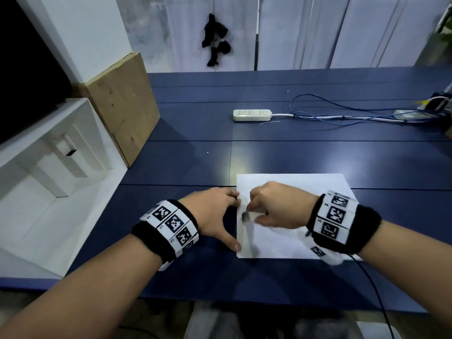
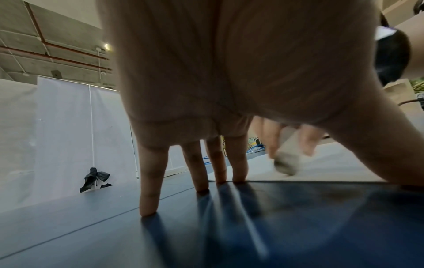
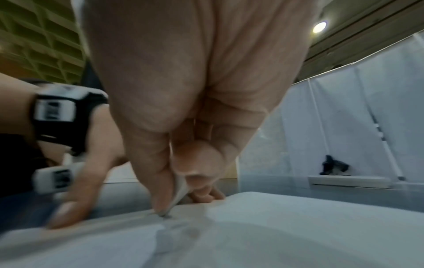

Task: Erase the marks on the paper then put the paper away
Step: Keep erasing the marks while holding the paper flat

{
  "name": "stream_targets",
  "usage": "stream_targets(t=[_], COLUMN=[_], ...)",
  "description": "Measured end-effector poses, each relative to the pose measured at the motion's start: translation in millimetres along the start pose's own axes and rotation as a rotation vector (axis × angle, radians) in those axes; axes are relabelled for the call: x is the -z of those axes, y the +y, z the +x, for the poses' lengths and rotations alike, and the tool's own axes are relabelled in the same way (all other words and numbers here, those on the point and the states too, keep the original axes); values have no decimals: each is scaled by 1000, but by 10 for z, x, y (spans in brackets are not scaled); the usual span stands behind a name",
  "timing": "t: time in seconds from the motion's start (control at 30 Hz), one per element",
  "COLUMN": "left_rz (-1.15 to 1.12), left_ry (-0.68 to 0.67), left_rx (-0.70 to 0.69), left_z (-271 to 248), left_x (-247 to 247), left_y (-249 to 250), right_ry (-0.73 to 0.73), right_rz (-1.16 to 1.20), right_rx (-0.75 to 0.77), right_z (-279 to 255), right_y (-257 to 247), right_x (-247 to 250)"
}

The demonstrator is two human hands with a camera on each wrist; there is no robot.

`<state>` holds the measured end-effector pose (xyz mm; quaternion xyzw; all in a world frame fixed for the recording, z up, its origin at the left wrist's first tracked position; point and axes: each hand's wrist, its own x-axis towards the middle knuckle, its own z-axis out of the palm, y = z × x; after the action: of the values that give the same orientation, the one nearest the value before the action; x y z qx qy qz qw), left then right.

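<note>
A white sheet of paper [image 1: 293, 192] lies flat on the blue table [image 1: 318, 155] near its front edge. My right hand [image 1: 254, 214] pinches a small white eraser [image 1: 247, 214], dirty grey at its tip, and presses it onto the paper near the left edge. A faint grey smear runs down the paper [image 3: 298, 226] below the eraser [image 3: 177, 192]. My left hand [image 1: 215, 216] is spread with straight fingers [image 2: 149, 199] on the table, its thumb and fingertips holding down the paper's left edge. From the left wrist view the eraser [image 2: 285, 163] looks blurred.
A white power strip [image 1: 252, 115] with blue and white cables [image 1: 342, 116] lies farther back on the table. White foam packing [image 1: 49, 167] and a cardboard sheet [image 1: 122, 106] stand at the left. A black cable [image 1: 371, 289] trails from my right wrist.
</note>
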<state>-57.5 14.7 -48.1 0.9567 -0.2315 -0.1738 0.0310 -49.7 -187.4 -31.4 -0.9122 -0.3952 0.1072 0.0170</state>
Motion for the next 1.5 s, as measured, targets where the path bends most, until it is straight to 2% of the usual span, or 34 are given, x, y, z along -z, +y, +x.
stream_targets(t=[0.07, 0.13, 0.33, 0.4, 0.47, 0.53, 0.6, 0.7, 0.77, 0.83, 0.9, 0.97, 1.03, 1.13, 1.2, 1.27, 1.37, 1.43, 1.5], left_rz=[17, 34, 44, 43, 43, 50, 50, 48, 52, 55, 47, 49, 48, 44, 41, 46, 47, 52, 58], left_ry=[1, -6, -20, -10, -7, -14, -16, -19, -27, -20, -17, -22, -32, -33, -32, -28, -27, -35, -41], left_rx=[1, -4, -4, 0, 6, 6, 5, 4, 5, 6, 12, 14, 13, 10, 10, 9, 11, 12, 13], left_z=[-15, -21, -28, -29, -22, -17, -24, -28, -21, -14, -8, -4, 1, -3, -3, -4, 2, 5, 5], left_x=[8, 18, 36, 28, 21, 27, 37, 44, 43, 42, 37, 36, 42, 50, 50, 49, 43, 50, 65], left_y=[21, 30, 48, 39, 39, 48, 54, 62, 71, 64, 60, 53, 60, 63, 66, 62, 67, 77, 87], right_ry=[-69, -118, 18, -11, -98, -175, -145, -14, 16, 10, -75, -159, -132, -2, 21, -13, -153, -191, -139], right_rz=[52, 65, -19, 0, 84, 131, 114, 12, -14, 9, 101, 162, 138, 27, -30, -34, 78, 120, 82], right_rx=[125, 170, -19, 41, 169, 223, 181, 7, -41, 43, 178, 223, 181, 15, -53, 22, 185, 182, 90], right_z=[-113, -129, 79, -8, -137, -168, -77, 51, 25, -67, -181, -197, -118, 7, -5, -86, -221, -196, -90], right_y=[-120, -138, 76, 16, -78, -104, -35, 136, 174, 94, -26, -67, 6, 169, 205, 128, -18, -4, 98], right_x=[-24, -27, 34, 12, -22, -32, 1, 48, 22, -17, -54, -64, -44, -13, -13, -20, -34, -34, -23])
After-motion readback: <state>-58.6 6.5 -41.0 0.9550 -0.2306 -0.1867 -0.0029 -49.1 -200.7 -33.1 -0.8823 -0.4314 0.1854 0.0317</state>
